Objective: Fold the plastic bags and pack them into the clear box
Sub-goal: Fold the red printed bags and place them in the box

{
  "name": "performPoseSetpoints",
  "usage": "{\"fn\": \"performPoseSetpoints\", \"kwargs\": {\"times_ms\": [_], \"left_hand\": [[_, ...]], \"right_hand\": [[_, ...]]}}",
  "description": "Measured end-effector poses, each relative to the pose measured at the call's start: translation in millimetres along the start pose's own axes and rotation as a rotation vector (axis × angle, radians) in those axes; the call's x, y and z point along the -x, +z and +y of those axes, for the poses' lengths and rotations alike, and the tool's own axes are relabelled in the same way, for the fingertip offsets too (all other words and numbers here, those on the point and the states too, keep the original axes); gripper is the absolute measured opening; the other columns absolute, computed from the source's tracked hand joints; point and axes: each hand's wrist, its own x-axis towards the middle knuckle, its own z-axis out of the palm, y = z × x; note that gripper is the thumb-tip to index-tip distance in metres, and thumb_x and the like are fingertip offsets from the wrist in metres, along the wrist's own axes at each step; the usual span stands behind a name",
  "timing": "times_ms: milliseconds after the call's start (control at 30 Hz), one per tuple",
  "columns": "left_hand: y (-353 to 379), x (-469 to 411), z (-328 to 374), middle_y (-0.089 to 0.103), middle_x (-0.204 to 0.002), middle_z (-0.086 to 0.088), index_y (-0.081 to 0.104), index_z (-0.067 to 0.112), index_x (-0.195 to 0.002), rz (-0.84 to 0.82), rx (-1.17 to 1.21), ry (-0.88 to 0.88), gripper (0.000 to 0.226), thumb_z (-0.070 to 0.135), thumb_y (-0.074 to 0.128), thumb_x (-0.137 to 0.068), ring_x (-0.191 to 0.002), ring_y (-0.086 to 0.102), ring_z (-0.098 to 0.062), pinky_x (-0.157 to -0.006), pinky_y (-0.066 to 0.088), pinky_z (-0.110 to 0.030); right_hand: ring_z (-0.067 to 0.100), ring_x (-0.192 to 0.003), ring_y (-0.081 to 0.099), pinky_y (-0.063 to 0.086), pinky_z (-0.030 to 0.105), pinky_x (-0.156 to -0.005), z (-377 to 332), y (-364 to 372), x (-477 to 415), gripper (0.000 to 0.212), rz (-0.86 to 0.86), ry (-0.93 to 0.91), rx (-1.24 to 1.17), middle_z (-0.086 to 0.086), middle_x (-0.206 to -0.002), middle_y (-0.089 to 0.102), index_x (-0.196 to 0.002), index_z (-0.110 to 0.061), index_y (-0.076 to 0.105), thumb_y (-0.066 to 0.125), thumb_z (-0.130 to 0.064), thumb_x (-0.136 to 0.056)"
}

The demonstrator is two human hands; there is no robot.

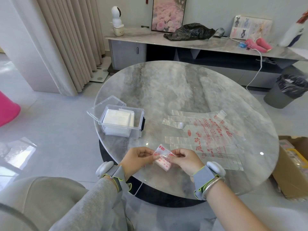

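A: Where is the bag being worked on?
B: A small folded clear plastic bag with red print (162, 160) is being held between both hands, just above the near edge of the round grey marble-look worktop (166, 84).
A: Fingers?
B: The left hand (139, 157) is pinching the bag's left side, fingers curled and clamped on the plastic. The right hand (185, 160) is doing the same on the right side, fingertips clamped on it. Both wrists are wearing grey strap-on bands, and a silver bangle (214, 185) is sitting on the right forearm.
A: Box?
B: The clear rectangular plastic box (122, 121) is standing on the worktop's left part, beyond the left hand and well apart from it. Its clear lid (106, 105) is hanging open, tilted back at the far-left side. White folded bags (117, 118) are lying stacked inside, taking up most of it.
A: Other bags?
B: A flat pile of clear plastic bags with red lettering (211, 135) is lying spread on the worktop's right part, handles pointing left towards the box. It is lying near the right hand; I can't tell if they are touching.
A: Background?
B: A crumpled black plastic bag (190, 31) is lying on the long grey sideboard (133, 38). A grey bin with a black liner (286, 90) is standing on the floor at right, and a brown cardboard box (293, 170) is sitting nearer.
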Motion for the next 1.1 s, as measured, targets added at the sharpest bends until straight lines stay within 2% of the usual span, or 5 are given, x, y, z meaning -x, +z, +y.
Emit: {"fn": "performPoseSetpoints", "kwargs": {"times_ms": [167, 367, 600, 833, 1100], "left_hand": [[-4.1, 0.2, 6.5, 0.073, -0.08, -0.005, 0.073, 0.007, -0.092, 0.144, 0.09, 0.031, 0.018, 0.019, 0.078, -0.08, -0.066, 0.062, -0.007, -0.059, 0.042, -0.018], [-5.3, 3.0, 19.6, 0.074, -0.078, -0.002, 0.073, 0.01, -0.089, 0.171, 0.08, 0.094, 0.014, 0.02, 0.077, -0.079, -0.065, 0.064, -0.008, -0.055, 0.044, -0.012], [-63.2, -28.2, 39.9, 0.061, -0.118, 0.003, 0.068, 0.026, -0.102, 0.758, -0.975, 0.615, 0.034, 0.007, 0.051, -0.08, -0.105, 0.055, -0.023, -0.082, 0.047, -0.041], [-67.4, -55.4, 61.5, 0.004, -0.163, -0.002, 0.062, 0.044, -0.115, 0.463, -1.526, 0.31, 0.045, 0.012, 0.06, -0.083, -0.148, -0.016, -0.032, -0.117, -0.007, -0.056], [-80.5, -55.4, 55.3, 0.002, -0.162, -0.002, 0.055, 0.042, -0.124, 0.341, -1.579, 0.096, 0.046, 0.019, 0.059, -0.084, -0.148, -0.016, -0.029, -0.118, 0.004, -0.056]], "right_hand": [[0.026, -0.08, 0.067, 0.055, 0.043, -0.08, -2.4, 5.3, -4.5, 0.033, 0.023, 0.065, -0.266, 0.014, -0.1, 0.069, -0.104, -0.003, 0.061, 0.078, -0.011, -0.077], [0.017, -0.068, 0.064, 0.056, 0.031, -0.075, -7.4, 13.3, -1.7, 0.012, -0.026, 0.054, -0.327, 0.014, -0.085, 0.069, -0.093, -0.001, 0.067, 0.071, -0.005, -0.082], [0.011, -0.056, 0.062, 0.056, 0.02, -0.059, -7.3, 10.6, -7.9, 0.005, 0.076, -0.024, -0.302, 0.008, -0.075, 0.068, -0.084, -0.003, 0.067, 0.071, -0.002, -0.082], [0.008, -0.052, 0.059, 0.053, 0.016, -0.053, -6.7, 17.9, -5.7, 0.008, 0.063, -0.035, -0.234, 0.009, -0.072, 0.066, -0.079, -0.003, 0.065, 0.07, 0.002, -0.082], [0.013, -0.058, 0.058, 0.053, 0.016, -0.055, -5.1, 21.7, -6.9, 0.01, 0.061, -0.053, -0.163, 0.01, -0.073, 0.065, -0.077, -0.007, 0.065, 0.07, 0.0, -0.083]]}}
